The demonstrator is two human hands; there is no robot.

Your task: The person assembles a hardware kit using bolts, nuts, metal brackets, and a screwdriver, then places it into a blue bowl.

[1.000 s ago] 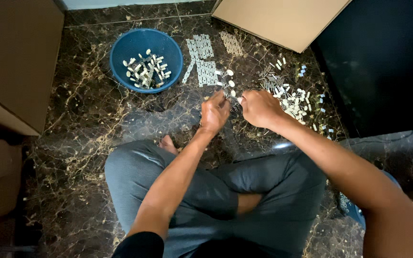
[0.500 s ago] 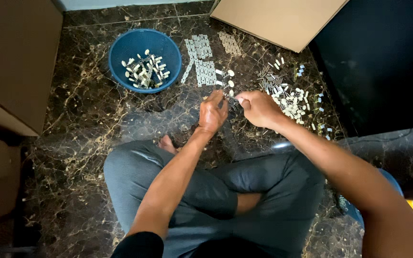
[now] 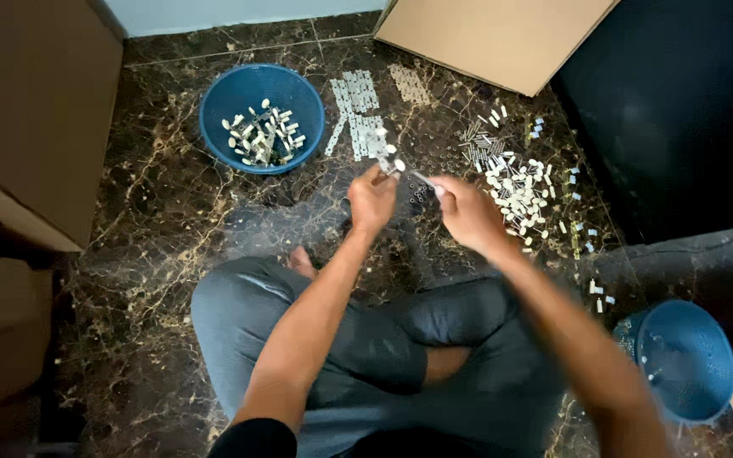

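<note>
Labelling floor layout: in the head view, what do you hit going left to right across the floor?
Brown cardboard box → blue basket of white parts → left hand → right hand → loose pile of white parts → second blue basket.

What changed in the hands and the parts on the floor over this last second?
Little moved. The left hand and right hand have drawn slightly apart, each still pinching a small part; a thin metal piece now shows between them. The blue basket of white parts, the white strips and the loose pile lie as before.
</note>
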